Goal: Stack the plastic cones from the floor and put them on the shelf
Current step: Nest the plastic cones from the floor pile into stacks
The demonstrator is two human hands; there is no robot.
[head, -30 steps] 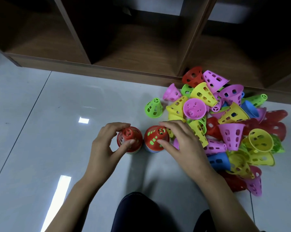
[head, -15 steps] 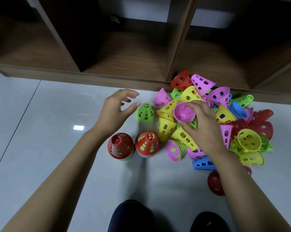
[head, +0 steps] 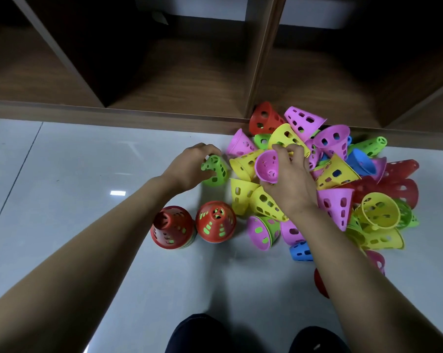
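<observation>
Two stacks stand upright on the floor (head: 62, 212), just beside each other, a red cone topping each: left stack (head: 173, 228), right stack (head: 215, 221).

Head view: left hand (head: 187, 166) has its fingers curled round a green cone (head: 216, 171) at the left edge of the loose pile (head: 337, 171). Right hand (head: 289, 179) grips a pink cone (head: 267, 166), mouth toward the camera, over the pile. The pile lies on the floor against the shelf (head: 179, 80) base.

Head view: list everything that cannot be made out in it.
All in the head view:
- Red-topped stacks: cone count, nested under the top cones.
- Red cone: mostly behind the right forearm.
- Pile: lower cones, covered by upper ones and the right hand.
- Shelf: upper part cut by the top edge; backs dark.
</observation>
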